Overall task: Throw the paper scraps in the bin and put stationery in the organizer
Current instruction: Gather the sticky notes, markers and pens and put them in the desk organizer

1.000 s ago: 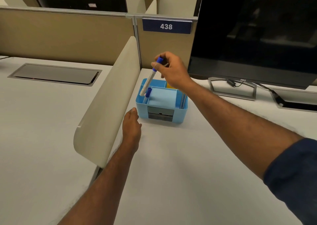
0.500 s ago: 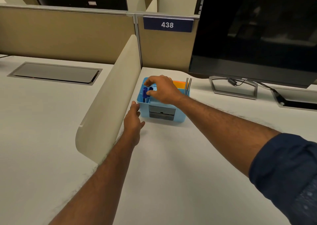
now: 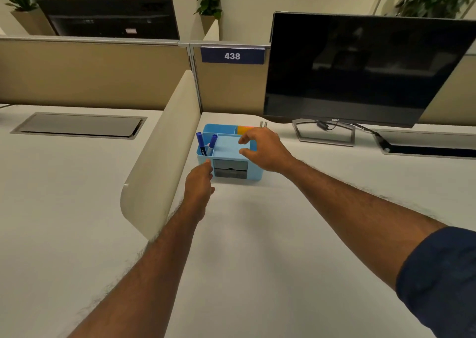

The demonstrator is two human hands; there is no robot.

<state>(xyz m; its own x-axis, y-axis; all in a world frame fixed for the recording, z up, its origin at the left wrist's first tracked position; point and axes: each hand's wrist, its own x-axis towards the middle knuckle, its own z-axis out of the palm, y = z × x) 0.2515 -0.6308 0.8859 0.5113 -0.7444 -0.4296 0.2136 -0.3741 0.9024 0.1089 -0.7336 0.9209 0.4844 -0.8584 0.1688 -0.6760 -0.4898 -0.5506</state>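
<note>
You are working at a white surface, with a dark monitor standing at two o'clock and a cream divider running off at ten o'clock. The blue organizer is sitting at twelve o'clock, just beside the divider. Your right hand is hovering over its right half, fingers loosely curved and holding nothing. Your left hand is sitting at its front left corner, fingers nearly straight, gripping nothing. Two blue-capped markers are standing in its left compartment.
</note>
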